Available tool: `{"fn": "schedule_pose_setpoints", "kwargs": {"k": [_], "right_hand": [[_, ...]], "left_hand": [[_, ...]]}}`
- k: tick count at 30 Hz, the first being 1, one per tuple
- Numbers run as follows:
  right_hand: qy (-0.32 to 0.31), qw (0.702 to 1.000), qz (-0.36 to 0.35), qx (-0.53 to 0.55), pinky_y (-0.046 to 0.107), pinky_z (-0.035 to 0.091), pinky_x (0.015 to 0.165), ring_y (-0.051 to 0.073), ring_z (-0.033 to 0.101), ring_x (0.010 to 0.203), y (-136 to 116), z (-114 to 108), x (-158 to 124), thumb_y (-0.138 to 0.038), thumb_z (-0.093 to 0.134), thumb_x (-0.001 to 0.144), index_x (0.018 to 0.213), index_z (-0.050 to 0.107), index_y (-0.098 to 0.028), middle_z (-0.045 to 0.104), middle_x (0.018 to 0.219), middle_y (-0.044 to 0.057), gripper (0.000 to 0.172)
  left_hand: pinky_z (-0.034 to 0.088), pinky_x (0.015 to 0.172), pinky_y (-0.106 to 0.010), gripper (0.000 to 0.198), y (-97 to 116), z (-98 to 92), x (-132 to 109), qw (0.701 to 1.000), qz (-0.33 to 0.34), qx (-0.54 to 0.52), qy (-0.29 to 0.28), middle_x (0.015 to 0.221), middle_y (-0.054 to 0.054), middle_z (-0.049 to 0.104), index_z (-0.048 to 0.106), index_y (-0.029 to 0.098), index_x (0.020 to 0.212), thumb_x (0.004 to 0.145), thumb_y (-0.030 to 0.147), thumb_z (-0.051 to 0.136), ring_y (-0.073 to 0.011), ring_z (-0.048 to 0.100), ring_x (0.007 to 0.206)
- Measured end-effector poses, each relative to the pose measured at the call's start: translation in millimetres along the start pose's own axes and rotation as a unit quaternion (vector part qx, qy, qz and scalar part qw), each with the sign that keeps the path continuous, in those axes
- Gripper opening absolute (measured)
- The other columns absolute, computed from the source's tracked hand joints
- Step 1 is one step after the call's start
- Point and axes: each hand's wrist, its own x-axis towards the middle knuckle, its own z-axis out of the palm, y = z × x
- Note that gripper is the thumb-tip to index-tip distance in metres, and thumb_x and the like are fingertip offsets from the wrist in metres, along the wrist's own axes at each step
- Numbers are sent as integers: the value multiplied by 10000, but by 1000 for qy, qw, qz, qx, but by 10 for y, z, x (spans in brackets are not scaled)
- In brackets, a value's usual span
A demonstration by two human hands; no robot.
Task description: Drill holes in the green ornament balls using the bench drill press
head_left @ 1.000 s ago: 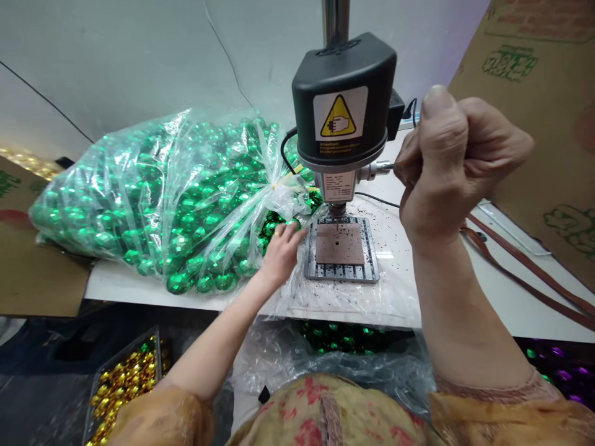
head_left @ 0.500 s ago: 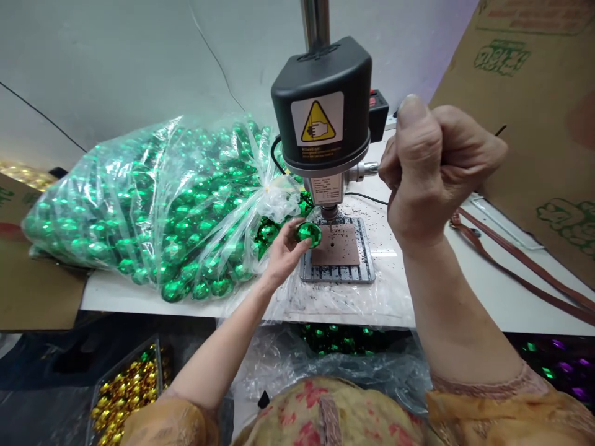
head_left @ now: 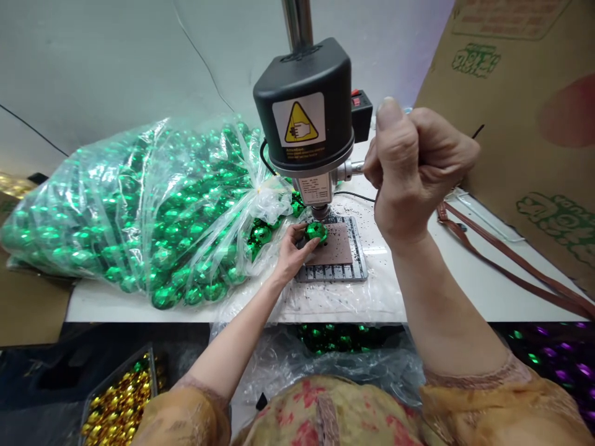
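Observation:
Between the thumb and fingers of my left hand (head_left: 296, 249) is a shiny green faceted ball (head_left: 317, 232). It is over a brown pad (head_left: 338, 248) on the slotted metal base (head_left: 359, 267) of a small drill press (head_left: 304, 108), just below the chuck (head_left: 320, 212). My right hand (head_left: 413, 164) is closed in a fist at the right of the press, around the feed lever, whose hub (head_left: 349, 168) shows beside it. Most of the lever is hidden inside the fist. Dark shavings are scattered about the base.
A large clear bag of green balls (head_left: 134, 204) lies left of the press. Cardboard boxes (head_left: 525, 155) stand at both sides. A brown strap (head_left: 506, 254) lies at right. Below the table edge are a bin of gold balls (head_left: 118, 396) and purple balls (head_left: 564, 365).
My left hand has brought the green ball rightward over the pad, under the chuck. My right fist stays at the lever. The whole view has shifted slightly.

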Motion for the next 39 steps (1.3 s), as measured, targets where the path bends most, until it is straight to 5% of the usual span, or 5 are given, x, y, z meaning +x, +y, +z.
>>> {"fn": "schedule_pose_setpoints", "kwargs": {"k": [14, 19, 26, 31, 39], "right_hand": [[9, 999, 0, -37, 243, 288, 484, 13, 290, 419, 15, 21, -6, -460, 557, 935, 517, 311, -192, 327, 459, -68, 553], [0, 1000, 4, -12, 248, 278, 488, 13, 284, 431, 21, 13, -7, -505, 543, 930, 520, 318, -191, 319, 477, -65, 563], [-7, 999, -15, -37, 243, 310, 460, 17, 300, 412, -15, -21, 0, -428, 573, 933, 509, 359, -195, 351, 450, -68, 529], [8, 999, -32, 12, 266, 258, 444, 23, 329, 408, -5, -28, -84, -261, 597, 918, 497, 377, -188, 357, 440, -69, 481], [22, 996, -76, 52, 297, 175, 441, 36, 297, 388, 119, -57, -205, -292, 610, 896, 476, 301, -174, 260, 426, -58, 534]], "left_hand": [[444, 1130, -473, 598, -19, -22, 19, 996, 28, 79, -39, 1320, -120, 647, 627, 229, 1314, 781, 436, 801, -295, 579, 1295], [419, 1144, -497, 567, 30, 9, -18, 986, 65, 148, -36, 1316, -116, 638, 664, 230, 1247, 733, 389, 844, -304, 561, 1300], [532, 1008, -415, 545, 84, 67, -60, 990, 61, 105, -70, 1185, -88, 702, 610, 209, 1232, 760, 374, 829, -249, 668, 1123], [526, 1023, -416, 542, 88, 69, -69, 991, 58, 102, -71, 1209, -90, 699, 605, 207, 1229, 763, 373, 827, -252, 667, 1135], [510, 1033, -399, 531, 123, 73, -87, 991, 56, 98, -77, 1229, -83, 693, 600, 208, 1241, 780, 361, 816, -250, 660, 1149]]}}
